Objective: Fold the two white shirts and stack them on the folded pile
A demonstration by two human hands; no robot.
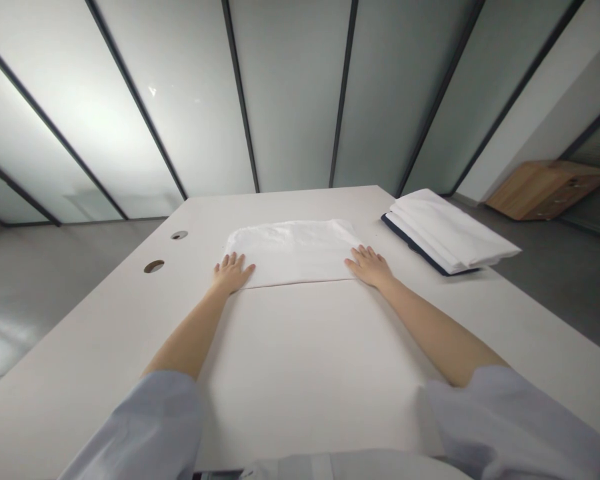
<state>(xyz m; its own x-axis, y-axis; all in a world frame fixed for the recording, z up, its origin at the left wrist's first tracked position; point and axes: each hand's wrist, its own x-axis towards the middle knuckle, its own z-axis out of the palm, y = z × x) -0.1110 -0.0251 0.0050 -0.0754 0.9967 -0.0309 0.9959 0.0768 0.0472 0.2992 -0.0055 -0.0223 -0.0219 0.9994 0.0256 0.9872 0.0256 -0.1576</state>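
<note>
A white cloth (pixel 297 253) lies spread in a flat rectangle on the white table, its near edge almost straight and its far edge slightly rumpled. On its near left corner rests my left hand (pixel 231 272), palm down with the fingers apart. My right hand (pixel 370 265) lies flat over the near right corner, fingers also spread. Neither hand grips the fabric. Both arms reach forward over the table.
To the right, a stack of folded white cloths (pixel 450 230) lies on a dark navy folded piece (pixel 415 248), near the table's (pixel 305 373) right edge. Two round holes pierce the tabletop at left. Frosted glass panels stand behind; a wooden cabinet (pixel 545 190) is at far right.
</note>
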